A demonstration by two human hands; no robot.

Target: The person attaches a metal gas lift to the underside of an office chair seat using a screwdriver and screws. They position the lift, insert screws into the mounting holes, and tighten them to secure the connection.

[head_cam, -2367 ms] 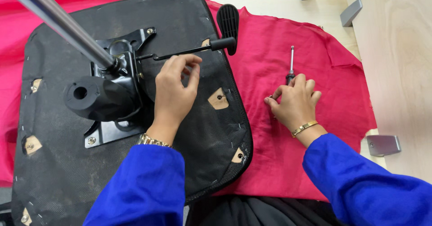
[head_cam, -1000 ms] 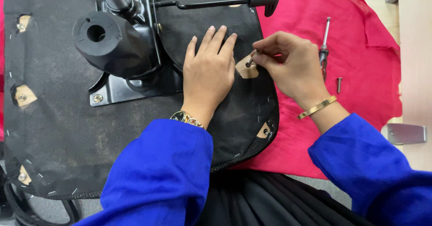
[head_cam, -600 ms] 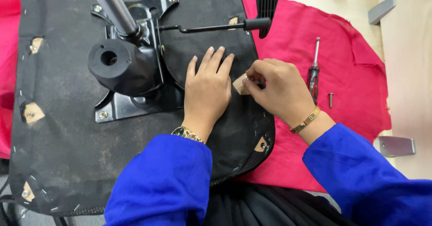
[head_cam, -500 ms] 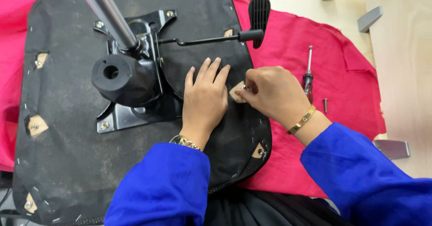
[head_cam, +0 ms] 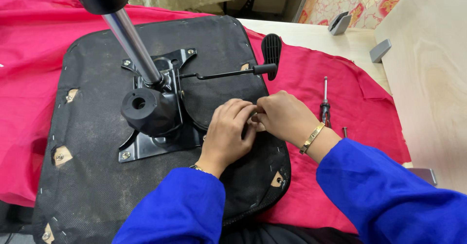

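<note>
Here the left hand [head_cam: 227, 133] and right hand [head_cam: 283, 116] meet fingertip to fingertip on the black fabric-covered underside of a chair seat [head_cam: 97, 176], near its right edge. Both grips are curled and pinched together over one small spot there; what they pinch is hidden by the fingers, so I cannot tell whether anything is held. A gold bangle [head_cam: 312, 137] sits on the right wrist, and blue sleeves [head_cam: 389, 195] cover both forearms.

Just left of the hands, the black metal mounting plate [head_cam: 146, 147] with its round black column socket [head_cam: 143, 109] and the chrome gas-lift tube [head_cam: 131, 42] blocks movement leftward. A thin black lever with a paddle handle [head_cam: 270, 54] crosses above the hands toward the seat's upper right corner.

The seat lies on a red cloth [head_cam: 34, 78] spread over the table. On the cloth right of the right hand lie a screwdriver [head_cam: 324, 103] and a small bolt [head_cam: 345, 131], near the cloth's right edge. Beyond it, pale wooden panels [head_cam: 428, 78] bound the open room.
</note>
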